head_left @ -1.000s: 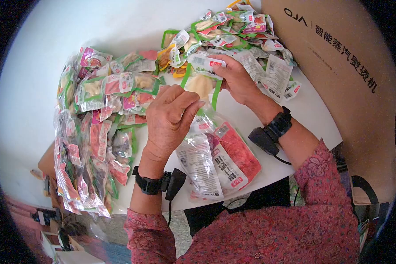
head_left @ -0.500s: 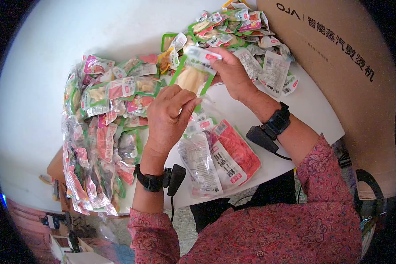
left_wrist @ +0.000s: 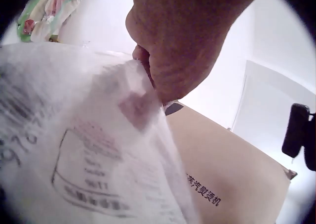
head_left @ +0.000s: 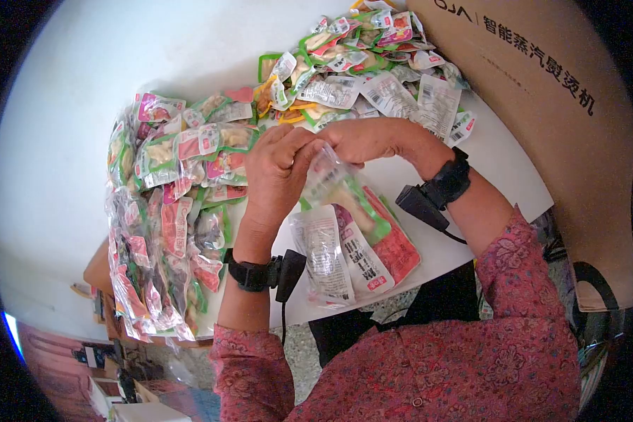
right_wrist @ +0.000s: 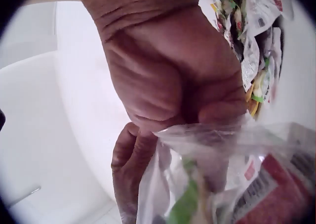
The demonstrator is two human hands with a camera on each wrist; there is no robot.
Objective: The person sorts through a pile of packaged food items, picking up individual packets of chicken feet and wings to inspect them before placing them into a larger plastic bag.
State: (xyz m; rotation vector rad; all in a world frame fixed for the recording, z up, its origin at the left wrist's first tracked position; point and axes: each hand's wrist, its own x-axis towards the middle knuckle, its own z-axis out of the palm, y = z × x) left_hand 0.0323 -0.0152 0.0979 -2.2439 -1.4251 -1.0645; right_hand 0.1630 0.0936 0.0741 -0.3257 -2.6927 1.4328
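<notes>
My left hand (head_left: 278, 169) pinches the top edge of a clear plastic bag (head_left: 328, 169) between thumb and fingers. My right hand (head_left: 366, 141) is at the bag's mouth, bent over it, its fingertips hidden in the head view. The right wrist view has its fingers reaching down behind the clear film; I cannot tell whether they grip anything. Inside the bag, a green-edged food packet (head_left: 355, 200) slants over a red packet (head_left: 401, 253) and a white packet with black lettering (head_left: 362, 257). Beside these lies a silvery printed packet (head_left: 322, 250).
Filled clear bags of food packets (head_left: 172, 211) are piled on the white table to the left. A heap of loose packets (head_left: 359, 56) lies at the back. On the right stands a large cardboard box (head_left: 534, 133) with black print.
My right hand has brought the green-edged packet down into the bag and turned over at its mouth. My left hand has kept hold of the bag's edge.
</notes>
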